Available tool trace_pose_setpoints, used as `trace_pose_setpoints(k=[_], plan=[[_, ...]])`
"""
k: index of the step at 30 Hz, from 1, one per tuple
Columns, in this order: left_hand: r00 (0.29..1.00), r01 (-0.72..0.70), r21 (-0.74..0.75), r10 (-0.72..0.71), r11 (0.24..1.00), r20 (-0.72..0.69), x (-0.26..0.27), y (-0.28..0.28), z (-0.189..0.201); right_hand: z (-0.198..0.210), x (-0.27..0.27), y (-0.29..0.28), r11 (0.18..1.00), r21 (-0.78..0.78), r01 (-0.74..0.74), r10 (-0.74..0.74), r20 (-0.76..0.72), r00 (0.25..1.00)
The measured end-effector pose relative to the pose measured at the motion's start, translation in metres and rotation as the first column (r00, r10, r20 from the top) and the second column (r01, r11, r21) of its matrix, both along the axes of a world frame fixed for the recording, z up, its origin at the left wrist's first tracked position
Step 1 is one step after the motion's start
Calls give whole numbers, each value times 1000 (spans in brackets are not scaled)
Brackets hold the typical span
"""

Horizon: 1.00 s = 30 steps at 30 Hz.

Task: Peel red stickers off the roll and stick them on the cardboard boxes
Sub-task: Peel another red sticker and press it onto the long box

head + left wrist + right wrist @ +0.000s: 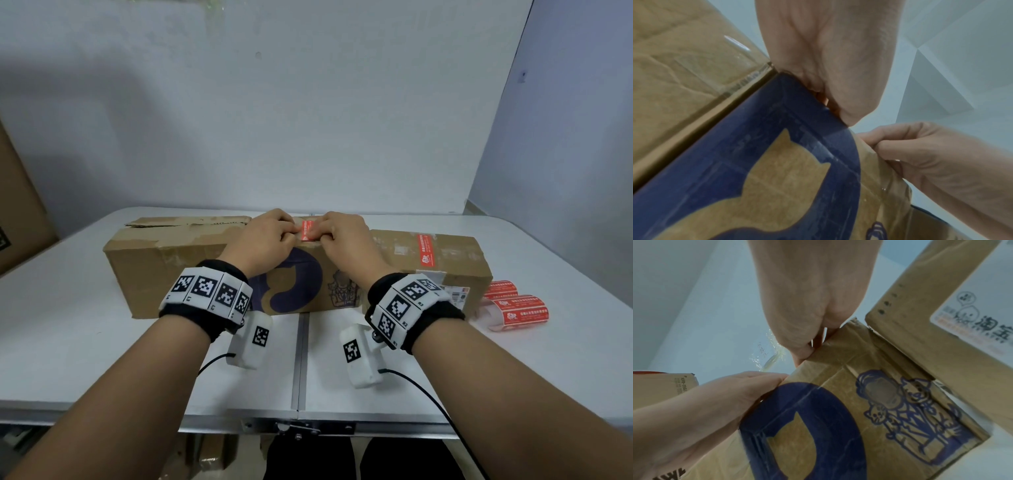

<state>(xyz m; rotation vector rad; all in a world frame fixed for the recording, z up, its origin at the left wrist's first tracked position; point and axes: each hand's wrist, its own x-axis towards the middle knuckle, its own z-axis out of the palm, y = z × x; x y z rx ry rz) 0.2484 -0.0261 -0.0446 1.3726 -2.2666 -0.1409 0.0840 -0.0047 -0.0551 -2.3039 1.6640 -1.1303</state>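
A long brown cardboard box [191, 270] with a dark blue cat-shaped print lay across the white folding tabletop [85, 329]. At the box's top front edge, the left hand [267, 240] and, just beside it, the right hand [346, 236] each pinched one end of a small red rectangular sticker [306, 232] with curled fingers, holding it against the cardboard. Farther right on the box's top sat another red sticker [425, 251]. Off the box's right end, the partly unrolled roll of red stickers [513, 308] rested on the tabletop.
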Motion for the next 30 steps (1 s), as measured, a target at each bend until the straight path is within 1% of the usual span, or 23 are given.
trace_pose_setpoints(k=[2,5,7,11,14,16,20,23,27,30], plan=[[1000,2,-1,-2,1000,-4,0,0,-1,-2,0,2,1000,-1,-6,6,43,999],[1000,3,-10,-3,1000,-8,1,1,-1,-6,0,4,1000,-17,-1,4,147,989],[1000,3,-14,-3,1000,-1,1,1,-2,-8,0,5,1000,-16,14,-10,185,983],[1000,4,-22,-4,1000,11,2,1,-2,-7,-1,7,1000,-1,24,-23,209,978],[999,45,11,-45,999,17,4,2,1,-8,-1,5,1000,14,21,-24,203,979],[996,71,32,-72,997,60,6,5,5,-8,0,3,1000,20,18,-22,206,978],[983,113,21,-115,993,143,9,8,5,-8,0,1,1000,23,4,-9,193,981],[971,167,-65,-153,984,181,14,8,0,-8,1,1,1000,24,11,-16,189,982],[976,174,-202,-143,964,163,17,11,-7,-8,0,0,1000,14,19,-21,178,984],[980,174,-266,-140,948,141,16,13,-9,-8,0,0,1000,20,9,-12,180,984]])
